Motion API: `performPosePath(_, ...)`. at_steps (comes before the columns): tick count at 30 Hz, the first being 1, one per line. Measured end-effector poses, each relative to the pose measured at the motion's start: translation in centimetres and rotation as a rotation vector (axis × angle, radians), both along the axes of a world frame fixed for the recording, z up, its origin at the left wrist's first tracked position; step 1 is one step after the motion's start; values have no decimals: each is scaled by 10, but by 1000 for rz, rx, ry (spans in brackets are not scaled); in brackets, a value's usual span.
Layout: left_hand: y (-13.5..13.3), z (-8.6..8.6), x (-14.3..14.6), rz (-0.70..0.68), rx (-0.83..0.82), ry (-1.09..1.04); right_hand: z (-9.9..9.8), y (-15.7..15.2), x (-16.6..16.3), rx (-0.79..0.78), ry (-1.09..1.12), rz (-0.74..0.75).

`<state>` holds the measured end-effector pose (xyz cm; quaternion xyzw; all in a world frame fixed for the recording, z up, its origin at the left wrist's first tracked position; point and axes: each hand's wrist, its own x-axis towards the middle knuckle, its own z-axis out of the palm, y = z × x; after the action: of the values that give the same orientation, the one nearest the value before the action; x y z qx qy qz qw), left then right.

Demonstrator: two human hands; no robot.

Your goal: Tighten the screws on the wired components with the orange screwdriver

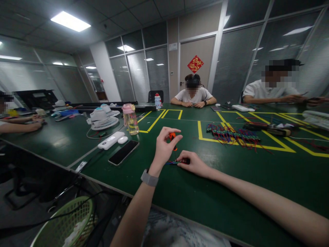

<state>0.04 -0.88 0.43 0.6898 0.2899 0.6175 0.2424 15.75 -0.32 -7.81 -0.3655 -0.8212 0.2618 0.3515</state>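
My left hand [164, 145] is raised a little above the green table [231, 185], its fingers pinched on a small orange-handled screwdriver [172, 138] that points down. My right hand [192, 163] rests on the table just right of it, fingers closed on a small dark connector with red and blue wires [174, 162]. The screwdriver's tip comes down at that connector. A grey watch sits on my left wrist [149, 179].
A pile of red, blue and green wired connectors [231, 134] lies inside yellow floor-tape lines ahead. A phone [123, 152], white remote [111, 140], pink-lidded bottle [130, 119] and fans [100, 120] stand at left. Three other people sit around the table. A green basket [64, 226] is below.
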Motion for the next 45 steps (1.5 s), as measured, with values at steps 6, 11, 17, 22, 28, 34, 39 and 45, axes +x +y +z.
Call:
performPosePath(6, 1, 0, 1, -176, -79, -65, 1, -1, 0, -14, 4, 2)
performPosePath(11, 2, -1, 1, -31, -13, -43, 4, -2, 0, -11, -6, -1)
performPosePath(17, -2, 3, -1, -266, -101, -39, 3, -2, 0, -21, -7, -7)
performPosePath(22, -2, 3, -2, -120, -27, -28, 5, -3, 0, -20, -11, -13)
performPosePath(28, 2, 1, -3, -145, -82, -66, 6, -4, 0, -22, -3, -6)
performPosePath(34, 1, 2, -4, -101, -42, -15, 4, -3, 1, -19, -5, -7)
performPosePath(39, 2, -2, -1, -83, -55, -35, 4, -3, 0, -20, -8, -5)
performPosePath(45, 0, 1, 0, -80, -7, 2, 4, -3, 1, -24, -4, -3)
